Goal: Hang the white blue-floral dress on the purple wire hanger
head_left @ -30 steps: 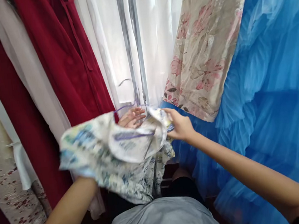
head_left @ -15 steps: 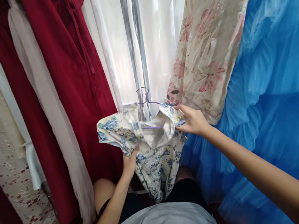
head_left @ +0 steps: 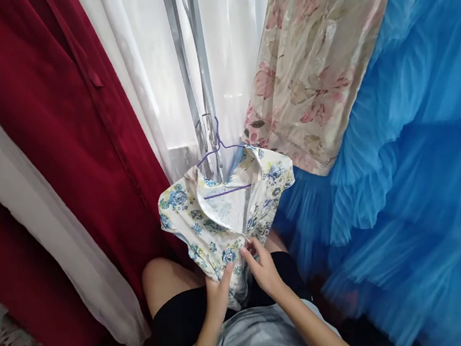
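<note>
A white dress with blue flowers (head_left: 197, 229) hangs by its shoulders on a purple wire hanger (head_left: 219, 141), its front facing me and its neckline open. Below the neckline, my right hand (head_left: 264, 266) pinches the middle of the front edge between thumb and fingers. My left hand (head_left: 219, 293) grips the bodice lower down on the left, thumb on top and the other fingers behind the cloth. The dress's lower end drops between my knees, partly hidden by my hands.
Upright grey metal bars (head_left: 203, 59) stand behind the hanger, before a white curtain (head_left: 238, 61). Dark red dresses (head_left: 72, 135) and a pale long cloth (head_left: 53, 226) hang at left. To the right are a beige floral garment (head_left: 306, 75) and a ruffled blue tulle gown (head_left: 433, 200).
My right hand has left the right shoulder of the dress and come down to the front below the neckline. The left hand has moved lower. Both shoulders now sit spread on the hanger.
</note>
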`<state>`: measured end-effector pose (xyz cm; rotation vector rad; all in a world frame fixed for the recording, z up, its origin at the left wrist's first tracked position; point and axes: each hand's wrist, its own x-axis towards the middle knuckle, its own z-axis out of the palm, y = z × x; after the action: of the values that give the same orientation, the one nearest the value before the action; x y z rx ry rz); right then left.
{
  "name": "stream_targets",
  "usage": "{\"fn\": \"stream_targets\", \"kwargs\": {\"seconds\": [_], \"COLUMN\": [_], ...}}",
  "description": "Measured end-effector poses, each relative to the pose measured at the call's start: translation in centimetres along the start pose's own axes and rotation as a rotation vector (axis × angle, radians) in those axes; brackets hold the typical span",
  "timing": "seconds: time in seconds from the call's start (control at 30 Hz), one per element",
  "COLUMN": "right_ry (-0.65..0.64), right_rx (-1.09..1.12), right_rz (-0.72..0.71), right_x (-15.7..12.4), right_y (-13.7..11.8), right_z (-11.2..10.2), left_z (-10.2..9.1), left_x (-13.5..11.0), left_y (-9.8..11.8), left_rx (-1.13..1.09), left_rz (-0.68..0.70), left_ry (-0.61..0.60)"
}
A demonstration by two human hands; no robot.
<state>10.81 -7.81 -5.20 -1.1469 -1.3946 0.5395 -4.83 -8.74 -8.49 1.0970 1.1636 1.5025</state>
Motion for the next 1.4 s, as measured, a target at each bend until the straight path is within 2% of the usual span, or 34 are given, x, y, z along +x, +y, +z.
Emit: {"fn": "stream_targets", "kwargs": {"seconds": [0.1,0.2,0.3,0.43,0.67,0.77,0.9,0.97,1.03,1.17,1.2,1.27,1.4], "right_ry": [-0.090,-0.145,-0.115,-0.072,-0.080,-0.058,-0.093,-0.125,-0.156,-0.260,-0.295,-0.362,-0.454], "right_rx": [0.080,0.043,0.071,0.133,0.310,0.385,0.425,0.447,0.483,0.562,0.567,0.553,0.538], "right_rz": [0.111,0.105,0.132,0.179,0.234,0.293,0.375,0.410,0.447,0.480,0.470,0.442,0.407], "right_x": [1.0,2.6,2.1,0.4,0.7,0.9,0.6,0.2,-0.3,-1.0,-0.9,-0.4,1.3], "right_y": [-1.4,-2.5,-3.1,-3.2,-4.1,-4.7,-4.9,-4.9,-5.0,-6.3,-6.8,-7.8,-9.1], "right_z": [0.9,-0.3,-1.5,-1.8,-1.6,-2.6,-4.0,-4.2,-4.0,-3.7,-3.8,-4.2,-5.5], "left_z": [0.3,0.1,-0.3,-0.7,-0.6,0.1,0.8,0.9,1.1,2.3,2.7,3.6,5.5], "left_x": [-1.9,-2.9,-2.5,-1.4,-2.9,-2.6,-1.6,-1.5,-1.8,-2.2,-2.1,-1.8,-1.6], "left_y": [-0.3,-0.9,-1.6,-1.8,-1.6,-1.3,0.4,1.9,3.7,7.5,8.2,9.3,9.7], "left_rx": [0.044,0.053,0.028,0.005,0.005,0.034,0.125,0.186,0.240,0.394,0.427,0.461,0.366], "left_rz": [0.006,-0.066,-0.125,-0.169,-0.175,-0.049,0.332,0.525,0.631,0.573,0.551,0.525,0.448], "left_ry": [-0.016,-0.008,0.044,0.072,0.183,0.239,0.407,0.444,0.330,-0.218,-0.302,-0.349,-0.223]}}
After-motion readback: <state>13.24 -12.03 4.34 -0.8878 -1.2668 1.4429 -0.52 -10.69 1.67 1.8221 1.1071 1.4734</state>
